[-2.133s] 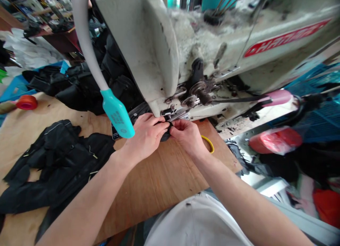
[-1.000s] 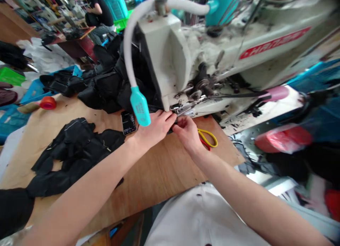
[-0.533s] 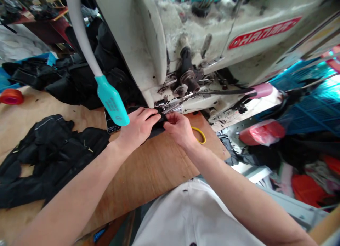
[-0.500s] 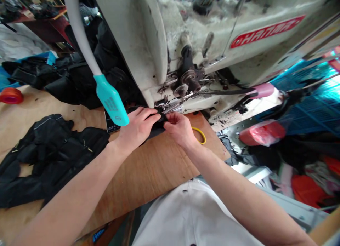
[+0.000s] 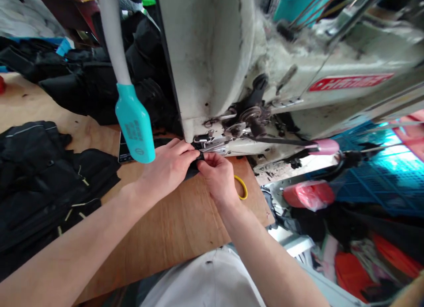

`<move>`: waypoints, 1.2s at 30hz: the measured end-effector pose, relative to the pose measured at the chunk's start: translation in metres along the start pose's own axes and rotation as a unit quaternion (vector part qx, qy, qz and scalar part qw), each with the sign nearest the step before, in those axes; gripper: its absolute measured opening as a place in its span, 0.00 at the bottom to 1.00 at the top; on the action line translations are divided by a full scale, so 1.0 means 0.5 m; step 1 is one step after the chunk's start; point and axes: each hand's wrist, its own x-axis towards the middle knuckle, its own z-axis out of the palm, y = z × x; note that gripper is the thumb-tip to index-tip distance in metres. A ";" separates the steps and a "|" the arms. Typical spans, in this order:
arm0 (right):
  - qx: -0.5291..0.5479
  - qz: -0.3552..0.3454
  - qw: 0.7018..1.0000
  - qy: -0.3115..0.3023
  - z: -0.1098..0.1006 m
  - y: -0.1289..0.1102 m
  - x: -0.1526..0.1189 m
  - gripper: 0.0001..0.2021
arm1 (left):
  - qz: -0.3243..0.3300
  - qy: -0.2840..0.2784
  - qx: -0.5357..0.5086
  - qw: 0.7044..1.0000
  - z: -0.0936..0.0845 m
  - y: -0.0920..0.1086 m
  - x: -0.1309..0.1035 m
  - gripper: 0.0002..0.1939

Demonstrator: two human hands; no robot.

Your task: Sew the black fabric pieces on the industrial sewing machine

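Observation:
A small piece of black fabric (image 5: 192,169) lies under the front of a grey-white sewing machine (image 5: 212,46). My left hand (image 5: 170,163) presses on it from the left, its fingers together and pointing at the needle area. On the right, my right hand (image 5: 217,172) pinches the fabric's edge between thumb and fingers. The two hands nearly touch, just below the machine's metal presser parts (image 5: 212,145). The fingers hide most of the fabric.
A turquoise lamp head (image 5: 135,126) hangs left of my left hand, over a phone (image 5: 124,150). Black garments (image 5: 36,179) cover the table's left side. A yellow ring (image 5: 241,187) lies right of my right hand. Blue baskets (image 5: 374,174) stand at the right.
The view has shifted and come closer to the machine. Both hands remain at the fabric by the presser parts; my right thumb has moved slightly closer to my left hand.

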 end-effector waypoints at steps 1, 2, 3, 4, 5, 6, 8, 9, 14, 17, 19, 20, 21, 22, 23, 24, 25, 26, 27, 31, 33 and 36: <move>0.002 0.000 1.000 0.003 0.001 -0.001 0.000 0.08 | -0.007 -0.003 0.011 1.000 -0.001 0.005 0.000 0.09; 0.001 0.002 1.000 0.006 0.002 -0.002 0.000 0.08 | -0.014 -0.005 0.022 1.000 -0.002 0.009 0.001 0.09; -0.003 0.004 1.000 0.008 0.002 -0.003 0.000 0.08 | -0.019 -0.009 0.031 0.999 -0.003 0.013 0.001 0.09; -0.009 0.006 1.000 0.010 0.003 -0.005 0.000 0.08 | -0.024 -0.014 0.039 0.999 -0.004 0.017 0.001 0.09; -0.017 0.006 1.000 0.012 0.004 -0.006 0.000 0.08 | -0.029 -0.020 0.045 0.998 -0.004 0.020 0.002 0.09; -0.026 0.005 1.000 0.013 0.005 -0.007 -0.001 0.08 | -0.034 -0.027 0.049 0.998 -0.004 0.023 0.003 0.09; -0.047 -0.004 0.999 0.015 0.005 -0.009 -0.002 0.07 | -0.050 -0.039 0.057 0.996 -0.004 0.030 0.005 0.09; -0.057 -0.010 0.998 0.017 0.005 -0.008 -0.003 0.07 | -0.060 -0.041 0.060 0.996 -0.003 0.033 0.007 0.09; -0.105 -0.030 0.994 0.027 -0.002 0.001 -0.004 0.07 | -0.114 -0.062 0.069 0.989 -0.003 0.048 0.018 0.06; -0.152 -0.044 0.987 0.032 -0.008 0.004 -0.004 0.06 | -0.143 -0.060 0.071 0.985 -0.004 0.054 0.018 0.05; -0.176 -0.050 0.983 0.031 -0.011 0.003 -0.005 0.06 | -0.158 -0.045 0.076 0.983 -0.004 0.057 0.015 0.07; -0.185 -0.052 0.981 0.030 -0.013 0.001 -0.005 0.06 | -0.159 -0.039 0.080 0.983 -0.003 0.058 0.013 0.07; -0.193 -0.053 0.979 0.030 -0.014 -0.001 -0.006 0.05 | -0.156 -0.033 0.084 0.984 -0.003 0.058 0.011 0.06; -0.200 -0.053 0.978 0.029 -0.014 -0.003 -0.007 0.05 | -0.149 -0.031 0.088 0.984 -0.003 0.058 0.009 0.04; -0.205 -0.051 0.977 0.026 -0.015 -0.004 -0.007 0.05 | -0.141 -0.031 0.090 0.986 -0.002 0.058 0.007 0.03; -0.208 -0.047 0.977 0.023 -0.016 -0.006 -0.007 0.04 | -0.134 -0.034 0.089 0.986 -0.002 0.057 0.005 0.03; -0.209 -0.043 0.977 0.018 -0.016 -0.006 -0.007 0.05 | -0.131 -0.037 0.085 0.987 -0.002 0.057 0.003 0.04; -0.208 -0.041 0.977 0.014 -0.017 -0.006 -0.007 0.05 | -0.133 -0.039 0.077 0.987 -0.001 0.057 0.003 0.05; -0.206 -0.041 0.978 0.011 -0.017 -0.006 -0.007 0.05 | -0.136 -0.039 0.066 0.988 0.000 0.058 0.002 0.06; -0.188 -0.048 0.981 0.002 -0.019 -0.006 -0.004 0.06 | -0.172 -0.030 0.009 0.985 0.006 0.067 0.009 0.07; -0.171 -0.046 0.984 -0.003 -0.019 -0.008 -0.003 0.06 | -0.212 -0.018 -0.023 0.977 0.010 0.074 0.015 0.07; -0.136 -0.045 0.990 -0.015 -0.021 -0.011 -0.002 0.06 | -0.279 -0.004 -0.090 0.956 0.013 0.084 0.024 0.07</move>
